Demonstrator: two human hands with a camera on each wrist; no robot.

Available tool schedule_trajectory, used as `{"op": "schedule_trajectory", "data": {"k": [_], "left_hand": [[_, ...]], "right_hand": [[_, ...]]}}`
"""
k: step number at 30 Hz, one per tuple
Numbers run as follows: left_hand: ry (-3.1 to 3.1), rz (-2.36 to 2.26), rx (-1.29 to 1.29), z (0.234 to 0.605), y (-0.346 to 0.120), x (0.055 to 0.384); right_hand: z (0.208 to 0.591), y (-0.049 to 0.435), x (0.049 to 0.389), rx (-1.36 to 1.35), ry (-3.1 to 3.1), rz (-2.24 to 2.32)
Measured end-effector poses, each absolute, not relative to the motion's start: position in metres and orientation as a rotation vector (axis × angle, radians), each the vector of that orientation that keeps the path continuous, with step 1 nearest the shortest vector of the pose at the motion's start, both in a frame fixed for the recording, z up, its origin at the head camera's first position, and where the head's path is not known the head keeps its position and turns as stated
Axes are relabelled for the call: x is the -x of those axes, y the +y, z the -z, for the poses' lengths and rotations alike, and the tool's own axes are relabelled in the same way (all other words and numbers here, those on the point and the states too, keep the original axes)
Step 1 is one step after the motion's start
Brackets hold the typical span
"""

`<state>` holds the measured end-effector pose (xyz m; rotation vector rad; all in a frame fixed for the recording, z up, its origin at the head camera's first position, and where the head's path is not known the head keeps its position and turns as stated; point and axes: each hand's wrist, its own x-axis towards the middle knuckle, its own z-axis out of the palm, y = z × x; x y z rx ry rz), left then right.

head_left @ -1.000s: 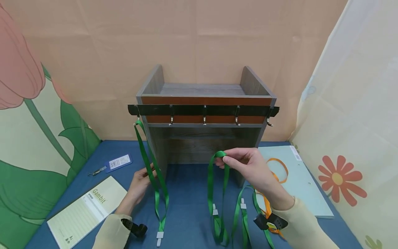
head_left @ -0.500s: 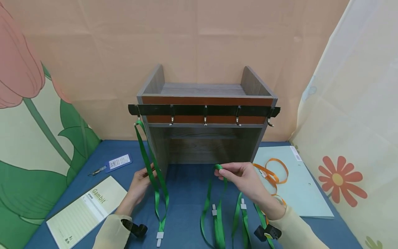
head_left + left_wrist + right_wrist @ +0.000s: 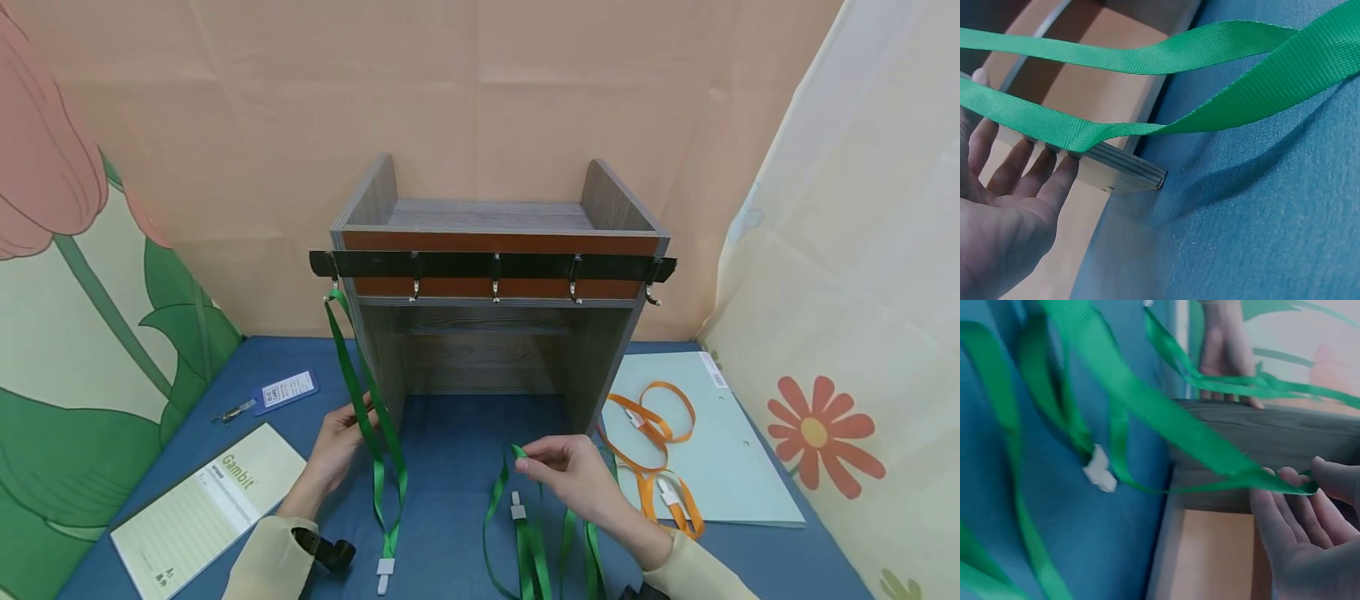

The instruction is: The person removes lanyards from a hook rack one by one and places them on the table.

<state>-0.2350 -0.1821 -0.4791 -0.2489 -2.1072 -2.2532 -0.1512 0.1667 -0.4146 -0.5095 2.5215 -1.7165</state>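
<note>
My right hand point(image 3: 566, 475) pinches the top of a green lanyard point(image 3: 498, 492) between thumb and fingertips, low over the blue table; its strap hangs in a loop with a white clip point(image 3: 517, 506). Another green lanyard point(image 3: 567, 542) lies beside it, partly behind my right hand. My left hand point(image 3: 337, 446) rests with extended fingers against the edge of the left side panel point(image 3: 1129, 165) of a grey wooden shelf point(image 3: 375, 350). In front of those fingers hangs a green lanyard point(image 3: 390, 450), looped over the leftmost hook of a black hook rail point(image 3: 457, 265).
Orange lanyards point(image 3: 663, 425) lie at the right, partly over a pale blue folder point(image 3: 738, 450). At the left are a notepad point(image 3: 210, 508) and a blue card holder point(image 3: 287, 392) with a metal clip. Metal hooks point(image 3: 496, 290) stick out along the rail.
My right hand has moved down and slightly left with the green lanyard, lowering it from in front of the shelf toward the table. More of the orange lanyards shows. My left hand stays put.
</note>
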Motion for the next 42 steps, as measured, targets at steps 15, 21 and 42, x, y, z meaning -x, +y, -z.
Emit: {"op": "schedule_trajectory", "data": {"k": [15, 21, 42], "left_hand": [[-2.146, 2.233, 0.248, 0.48, -0.182, 0.235], [-2.148, 2.235, 0.245, 0.479, -0.181, 0.234], [-2.136, 2.244, 0.27, 0.481, -0.183, 0.235]], "right_hand": [[0.444, 0.162, 0.144, 0.357, 2.53, 1.54], [0.457, 0.164, 0.143, 0.295, 2.504, 1.481], [0.464, 0.168, 0.143, 0.327, 2.528, 1.376]]}}
